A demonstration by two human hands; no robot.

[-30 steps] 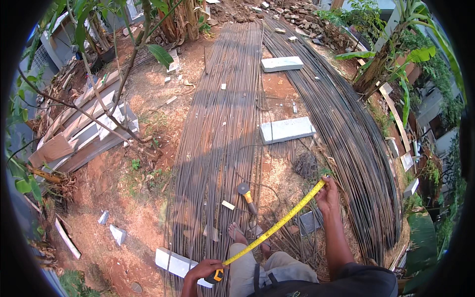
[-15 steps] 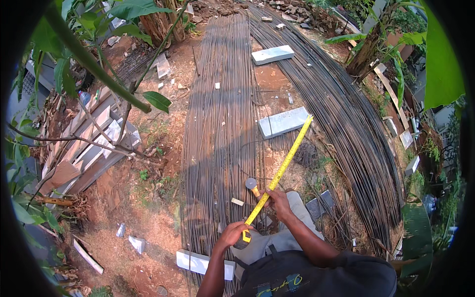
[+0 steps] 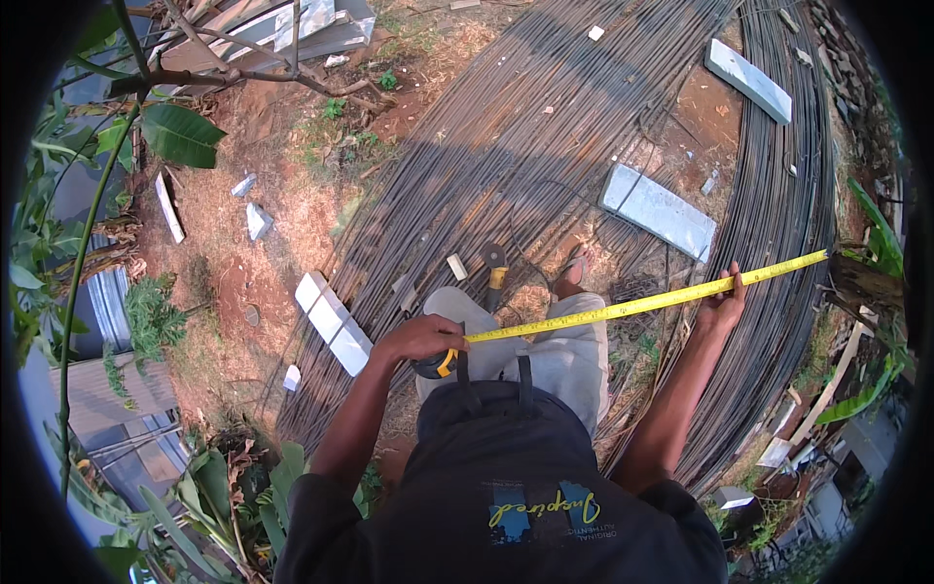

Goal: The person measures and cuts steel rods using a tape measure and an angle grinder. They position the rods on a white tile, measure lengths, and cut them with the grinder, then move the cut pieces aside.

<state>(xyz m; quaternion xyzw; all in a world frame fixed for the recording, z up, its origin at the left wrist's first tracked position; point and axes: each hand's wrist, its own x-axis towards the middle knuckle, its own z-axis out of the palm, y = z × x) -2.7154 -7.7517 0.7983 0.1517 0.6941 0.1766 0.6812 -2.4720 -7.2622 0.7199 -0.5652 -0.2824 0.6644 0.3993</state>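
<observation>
My left hand [image 3: 418, 338] is closed round the black and yellow case of a tape measure [image 3: 438, 366], held by my left thigh. From the case the yellow blade [image 3: 623, 310] runs out to the right across my lap, rising slightly toward its free end. My right hand [image 3: 721, 308] grips the blade from below, with a short length sticking out past the fingers. Beyond my knees, a tool with a round grey head and a yellow handle [image 3: 496, 268] lies on long thin steel bars [image 3: 486, 165].
Pale blocks lie across the bars: one at left [image 3: 333, 324], one ahead [image 3: 659, 212], one farther right [image 3: 748, 82]. A second bar bundle [image 3: 778, 195] curves along the right. Boards [image 3: 321, 34] lie at the upper left; a leafy branch [image 3: 182, 134] hangs near.
My right hand has moved right and outward along the blade, which has swung from pointing ahead to pointing right. My view has turned to the left. The left hand still holds the case.
</observation>
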